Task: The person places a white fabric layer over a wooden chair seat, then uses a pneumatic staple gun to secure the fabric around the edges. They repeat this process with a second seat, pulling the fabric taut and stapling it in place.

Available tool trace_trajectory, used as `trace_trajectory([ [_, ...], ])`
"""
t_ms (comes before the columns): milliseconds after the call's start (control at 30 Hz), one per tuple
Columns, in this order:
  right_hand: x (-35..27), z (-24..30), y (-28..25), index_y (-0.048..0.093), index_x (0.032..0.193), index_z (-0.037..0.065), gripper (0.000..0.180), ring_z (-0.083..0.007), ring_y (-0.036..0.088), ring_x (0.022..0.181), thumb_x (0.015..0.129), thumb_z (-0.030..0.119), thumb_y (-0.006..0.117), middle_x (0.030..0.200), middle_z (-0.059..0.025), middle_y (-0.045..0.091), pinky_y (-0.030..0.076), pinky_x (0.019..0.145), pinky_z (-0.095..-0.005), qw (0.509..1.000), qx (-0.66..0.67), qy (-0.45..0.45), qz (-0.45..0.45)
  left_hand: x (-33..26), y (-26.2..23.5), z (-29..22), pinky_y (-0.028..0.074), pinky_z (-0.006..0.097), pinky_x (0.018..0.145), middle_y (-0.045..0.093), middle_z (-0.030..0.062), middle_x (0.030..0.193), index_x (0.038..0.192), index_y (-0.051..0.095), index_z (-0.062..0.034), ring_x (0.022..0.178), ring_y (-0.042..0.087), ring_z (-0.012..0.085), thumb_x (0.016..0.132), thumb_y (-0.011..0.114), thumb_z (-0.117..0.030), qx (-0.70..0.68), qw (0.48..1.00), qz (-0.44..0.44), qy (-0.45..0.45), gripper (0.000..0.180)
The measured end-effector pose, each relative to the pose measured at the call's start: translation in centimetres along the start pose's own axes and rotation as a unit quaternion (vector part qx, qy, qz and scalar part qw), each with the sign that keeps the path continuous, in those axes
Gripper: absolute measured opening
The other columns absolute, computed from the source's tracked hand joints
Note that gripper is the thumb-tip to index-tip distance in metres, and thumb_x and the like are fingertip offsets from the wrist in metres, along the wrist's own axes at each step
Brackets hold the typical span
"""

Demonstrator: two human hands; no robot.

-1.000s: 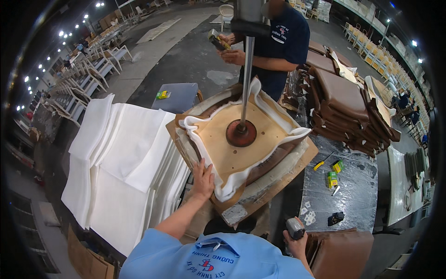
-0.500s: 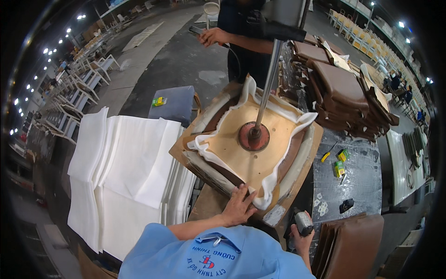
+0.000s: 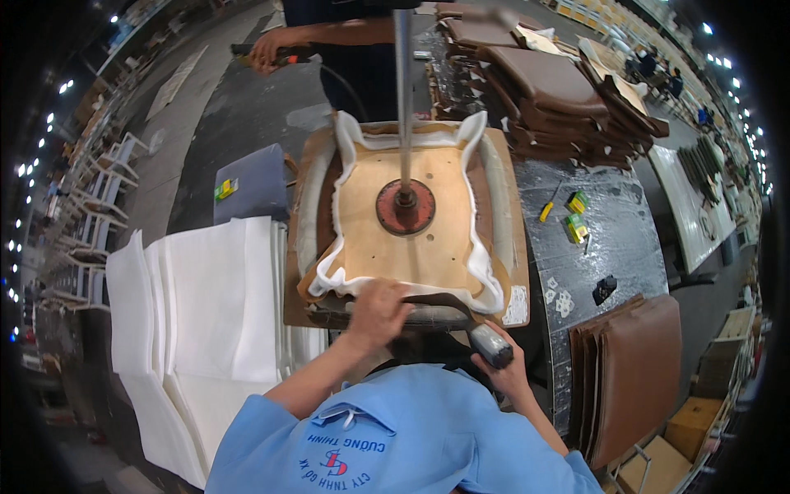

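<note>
A square wooden seat panel (image 3: 370,251) lies face down in a padded frame (image 3: 495,189), ringed by white foam (image 3: 480,267) and a brown cover. A metal rod (image 3: 404,99) with a round red foot (image 3: 420,216) presses on its middle. My left hand (image 3: 380,314) has its fingers curled over the near edge of the seat cover (image 3: 428,300), gripping it. Low on the right, my right hand (image 3: 506,369) is closed around a staple gun (image 3: 490,344) with a grey rounded end. Its dark front reaches toward that same near edge; the tip's exact contact is hidden.
White foam sheets (image 3: 214,296) are stacked at left, near a grey-blue pad (image 3: 251,181) bearing a small box. On the right table (image 3: 613,214) are a yellow cutter (image 3: 546,212) and small boxes (image 3: 576,227). Brown covers (image 3: 551,82) are piled behind. A co-worker's hand (image 3: 267,49) holds a tool.
The seat and frame have turned so their near edge faces me squarely. My left hand now curls over that edge, and my right hand has brought the staple gun up beside it.
</note>
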State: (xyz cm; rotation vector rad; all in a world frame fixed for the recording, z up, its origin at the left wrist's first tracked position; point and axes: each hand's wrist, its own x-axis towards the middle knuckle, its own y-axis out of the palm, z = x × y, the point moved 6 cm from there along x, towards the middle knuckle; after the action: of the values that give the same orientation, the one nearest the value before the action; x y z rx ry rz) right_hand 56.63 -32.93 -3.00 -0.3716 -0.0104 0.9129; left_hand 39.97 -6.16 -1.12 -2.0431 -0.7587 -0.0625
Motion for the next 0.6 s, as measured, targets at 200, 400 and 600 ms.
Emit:
trace_trajectory([
  [200, 4.3, 0.3, 0.0, 0.066, 0.15, 0.006, 0.07, -0.0286, 0.075, 0.124, 0.087, 0.015, 0.095, 0.133, -0.017, 0.078, 0.057, 0.107, -0.0405, 0.999, -0.018, -0.021, -0.016, 0.0, -1.0, 6.8, 0.05, 0.054, 0.1, 0.066, 0.0139, 0.108, 0.103, 0.071, -0.0057, 0.111, 0.064, 0.0373, 0.088, 0.085, -0.024, 0.145, 0.97, 0.193, 0.0, 0.027],
  [400, 5.0, -0.7, -1.3, 0.067, 0.148, 0.007, 0.067, -0.0314, 0.076, 0.121, 0.087, 0.015, 0.094, 0.131, -0.0175, 0.078, 0.058, 0.106, -0.0418, 0.998, -0.022, -0.001, -0.05, 2.4, 1.0, 8.1, 0.054, 0.051, 0.095, 0.068, 0.0142, 0.097, 0.097, 0.078, -0.0068, 0.106, 0.067, 0.0374, 0.093, 0.079, -0.03, 0.187, 0.901, 0.382, 0.082, 0.023],
  [600, 6.3, -0.3, -2.2, 0.067, 0.148, 0.008, 0.067, -0.0345, 0.076, 0.119, 0.087, 0.016, 0.093, 0.126, -0.018, 0.077, 0.058, 0.103, -0.0424, 0.998, -0.033, 0.009, -0.053, 2.6, 2.7, 8.6, 0.055, 0.05, 0.08, 0.066, 0.0123, 0.081, 0.084, 0.071, -0.0073, 0.084, 0.067, 0.036, 0.091, 0.078, -0.027, 0.076, 0.862, 0.433, 0.252, 0.022],
])
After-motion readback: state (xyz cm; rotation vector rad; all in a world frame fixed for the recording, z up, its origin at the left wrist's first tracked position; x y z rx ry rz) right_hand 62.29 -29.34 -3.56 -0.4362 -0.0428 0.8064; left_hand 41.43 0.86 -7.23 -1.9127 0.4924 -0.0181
